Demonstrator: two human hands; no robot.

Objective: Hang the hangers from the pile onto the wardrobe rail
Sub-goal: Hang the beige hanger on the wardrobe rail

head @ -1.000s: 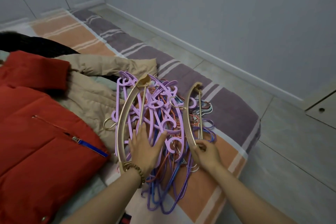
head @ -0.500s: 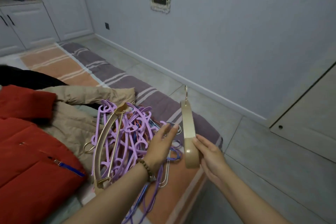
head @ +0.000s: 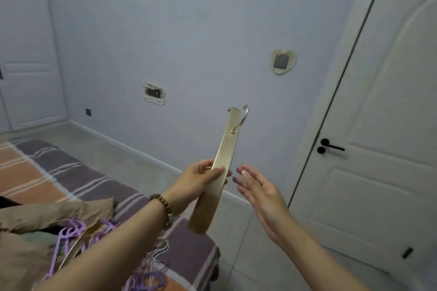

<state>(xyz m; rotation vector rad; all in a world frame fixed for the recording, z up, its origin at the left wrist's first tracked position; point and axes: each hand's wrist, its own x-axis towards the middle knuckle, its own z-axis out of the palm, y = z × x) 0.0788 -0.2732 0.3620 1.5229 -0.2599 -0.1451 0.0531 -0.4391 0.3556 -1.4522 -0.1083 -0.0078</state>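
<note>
Gold hanger (head: 225, 146) now in left hand (head: 196, 179)

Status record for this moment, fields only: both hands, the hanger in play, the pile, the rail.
left hand: grips the gold hanger, held up in the air
right hand: open, empty, beside the hanger, apart from it
hook: at the hanger's upper end, toward the wall
pile: purple hangers on the striped bed, lower left
wardrobe rail: not in view
nearby: white door, on the right

Bed (head: 99, 186) left, door (head: 383, 101) right, floor (head: 248, 267) between
</note>
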